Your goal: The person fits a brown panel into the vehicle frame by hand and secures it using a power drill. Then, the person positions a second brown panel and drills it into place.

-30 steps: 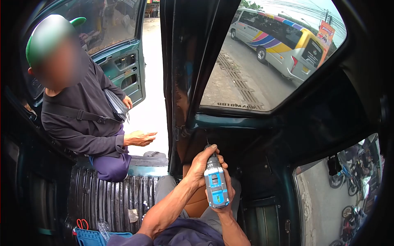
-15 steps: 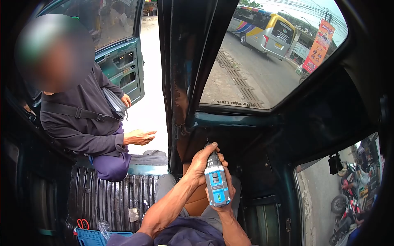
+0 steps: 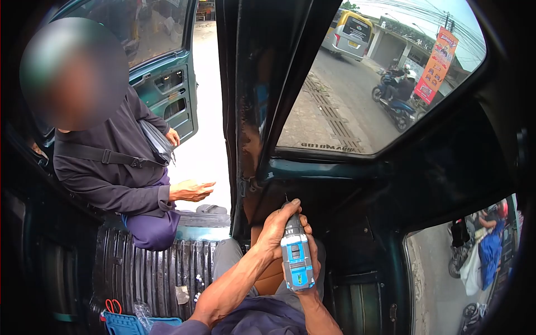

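Observation:
A blue and black cordless drill [image 3: 296,258] is held in front of my body, its narrow bit pointing forward at the dark inner panel [image 3: 329,192] of the vehicle. My left hand [image 3: 273,230] is closed around the front of the drill by the chuck, thumb laid along the top. Under the drill body, my right hand [image 3: 314,261] grips the handle, which the tool mostly hides. The bit's tip overlaps the dark panel below the window.
Another person [image 3: 111,162] sits at the left by an open door [image 3: 173,92], one hand held out. Below lies a ribbed metal floor [image 3: 145,273] with a blue case [image 3: 120,324] and red-handled scissors [image 3: 113,305]. A dark pillar [image 3: 243,111] stands beside the window.
The drill and both hands sit slightly lower and further right in view, still gripped the same way. Outside, the bus has moved away and motorbikes have appeared.

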The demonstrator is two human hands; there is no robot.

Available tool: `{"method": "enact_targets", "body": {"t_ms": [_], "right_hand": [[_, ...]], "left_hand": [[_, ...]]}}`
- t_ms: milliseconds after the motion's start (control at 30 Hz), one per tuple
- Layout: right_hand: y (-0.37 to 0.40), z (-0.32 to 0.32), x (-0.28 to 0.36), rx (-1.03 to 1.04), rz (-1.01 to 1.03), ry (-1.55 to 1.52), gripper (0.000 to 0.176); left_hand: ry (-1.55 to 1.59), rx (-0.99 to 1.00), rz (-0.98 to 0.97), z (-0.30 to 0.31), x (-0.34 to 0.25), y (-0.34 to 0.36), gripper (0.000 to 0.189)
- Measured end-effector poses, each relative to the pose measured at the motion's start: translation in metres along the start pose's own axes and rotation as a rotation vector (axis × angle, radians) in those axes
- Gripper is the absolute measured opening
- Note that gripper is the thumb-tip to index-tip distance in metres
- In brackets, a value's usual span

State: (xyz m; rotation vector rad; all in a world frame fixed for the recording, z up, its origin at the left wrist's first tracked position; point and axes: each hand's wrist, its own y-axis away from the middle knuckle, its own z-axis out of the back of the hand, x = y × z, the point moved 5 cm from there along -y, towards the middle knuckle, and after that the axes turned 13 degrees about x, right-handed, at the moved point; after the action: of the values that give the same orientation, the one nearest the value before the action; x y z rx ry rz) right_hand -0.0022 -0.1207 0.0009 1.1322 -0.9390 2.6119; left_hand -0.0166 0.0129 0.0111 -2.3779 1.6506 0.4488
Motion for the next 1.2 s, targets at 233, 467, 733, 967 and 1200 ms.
{"method": "enact_targets", "body": {"t_ms": [233,467,733,967,1200], "right_hand": [[0.001,-0.004,-0.005,-0.024,0.053,0.017,0.069],[0.002,-0.002,0.001,0.003,-0.014,-0.003,0.069],[0.005,0.014,0.007,0.014,0.042,0.139,0.070],[0.029,0.024,0.017,-0.096,0.046,0.188,0.070],[0.055,0.012,-0.002,-0.134,-0.045,0.239,0.064]], "left_hand": [[0.029,-0.001,0.013,0.002,0.001,0.000,0.031],[0.077,0.019,-0.015,0.002,0.005,-0.001,0.033],[-0.236,-0.074,-0.074,-0.009,0.003,0.020,0.041],[-0.490,-0.174,0.004,-0.027,0.049,0.089,0.064],[-0.353,-0.248,-0.044,-0.019,0.070,0.105,0.059]]}}
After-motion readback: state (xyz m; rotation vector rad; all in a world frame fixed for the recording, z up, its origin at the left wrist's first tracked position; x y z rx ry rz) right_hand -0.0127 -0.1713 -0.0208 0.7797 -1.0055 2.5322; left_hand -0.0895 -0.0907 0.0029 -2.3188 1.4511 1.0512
